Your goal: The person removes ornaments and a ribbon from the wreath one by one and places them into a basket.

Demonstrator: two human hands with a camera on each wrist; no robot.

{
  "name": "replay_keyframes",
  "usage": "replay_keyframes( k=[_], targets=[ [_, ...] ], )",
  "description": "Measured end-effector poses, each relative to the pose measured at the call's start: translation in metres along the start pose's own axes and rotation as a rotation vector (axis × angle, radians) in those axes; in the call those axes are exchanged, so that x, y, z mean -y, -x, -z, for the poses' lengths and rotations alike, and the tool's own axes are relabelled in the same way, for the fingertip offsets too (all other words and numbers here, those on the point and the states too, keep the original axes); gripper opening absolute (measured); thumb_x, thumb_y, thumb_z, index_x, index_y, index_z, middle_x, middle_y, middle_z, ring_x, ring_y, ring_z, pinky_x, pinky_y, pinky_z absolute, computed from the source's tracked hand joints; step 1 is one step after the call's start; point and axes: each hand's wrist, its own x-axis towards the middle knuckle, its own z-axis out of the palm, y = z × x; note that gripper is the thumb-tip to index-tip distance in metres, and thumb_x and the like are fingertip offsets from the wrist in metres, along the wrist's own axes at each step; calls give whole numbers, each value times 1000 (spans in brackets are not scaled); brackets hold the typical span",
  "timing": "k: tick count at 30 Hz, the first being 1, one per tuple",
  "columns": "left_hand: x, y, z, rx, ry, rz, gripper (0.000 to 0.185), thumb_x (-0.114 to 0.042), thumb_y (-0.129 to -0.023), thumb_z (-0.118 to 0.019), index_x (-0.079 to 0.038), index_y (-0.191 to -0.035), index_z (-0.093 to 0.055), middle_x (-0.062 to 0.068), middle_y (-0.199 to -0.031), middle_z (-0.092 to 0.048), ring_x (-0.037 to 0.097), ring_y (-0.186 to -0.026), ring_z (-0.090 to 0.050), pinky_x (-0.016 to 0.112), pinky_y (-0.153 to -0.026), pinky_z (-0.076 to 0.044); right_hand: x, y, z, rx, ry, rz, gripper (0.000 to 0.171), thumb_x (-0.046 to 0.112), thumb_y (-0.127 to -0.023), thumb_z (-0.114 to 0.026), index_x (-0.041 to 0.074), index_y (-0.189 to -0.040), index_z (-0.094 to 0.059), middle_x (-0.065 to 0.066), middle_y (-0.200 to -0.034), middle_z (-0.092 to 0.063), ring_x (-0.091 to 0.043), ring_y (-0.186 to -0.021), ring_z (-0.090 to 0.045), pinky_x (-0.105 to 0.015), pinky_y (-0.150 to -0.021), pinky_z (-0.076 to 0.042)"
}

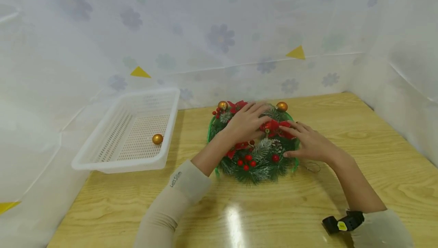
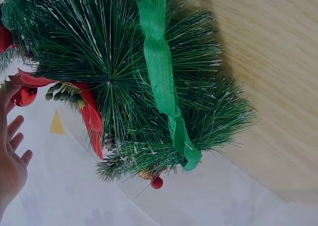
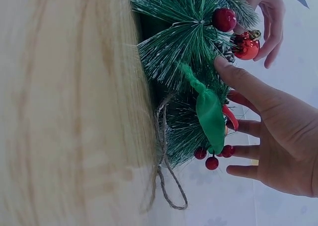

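While one gold ball [image 1: 157, 139] sits in the white plastic basket [image 1: 102, 153], two gold balls remain on the green pine wreath [image 1: 254, 166]; left hand [image 1: 247, 121] and right hand [image 1: 309, 141] rest loose-fingered on it, gripping nothing, likely early stage.

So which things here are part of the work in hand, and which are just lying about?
In hand: wreath, red bauble on it, left hand, right hand, both on the wreath.
Lying about: white basket, gold ball inside it, wooden table.
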Motion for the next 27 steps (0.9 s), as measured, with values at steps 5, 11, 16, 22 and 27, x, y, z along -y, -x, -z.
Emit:
replay_keyframes(
  k=[5, 11, 16, 22, 27],
  targets=[
    [2, -1, 1, 6, 27, 34, 47, -44, -84, -63, -17, -121, -58, 9, -141, -36, 25, -135, -20, 38, -110, -12, 2, 0, 1, -3, 7, 9, 87, 54, -76, -66, 7, -141, -34, -25, -145, -20, -53, -125, -18, -70, -87, -28],
    [6, 1, 9, 27, -21, 45, 47, -47, -87, -58, -17, -123, -57, 8, -143, -33, 25, -134, -21, 38, -110, -14, 2, 0, 2, -1, 9, 5, 87, 53, -76, -67, 6, -141, -34, -24, -145, -20, -53, -125, -18, -70, -87, -28],
    [13, 6, 18, 63, -34, 66, 47, -47, -87, -57, -18, -124, -55, 7, -143, -33, 25, -135, -19, 37, -110, -13, 2, 1, 2, -1, 4, 3, 87, 52, -76, -68, 7, -142, -34, -24, -145, -19, -53, -126, -17, -71, -88, -27],
    [26, 19, 24, 41, -50, 87, 48, -45, -86, -60, -16, -123, -56, 8, -140, -38, 26, -134, -22, 37, -110, -11, 2, 1, 1, -16, 0, 13, 86, 50, -76, -69, 7, -141, -34, -25, -145, -20, -52, -127, -17, -71, -89, -26],
    [38, 34, 27, 60, -28, 134, 49, -43, -85, -63, -14, -124, -56, 9, -140, -38, 25, -134, -22, 36, -111, -8, 1, 1, 1, -13, 4, 15, 87, 52, -76, -68, 7, -142, -34, -25, -144, -20, -52, -127, -17, -71, -89, -25]
  ],
)
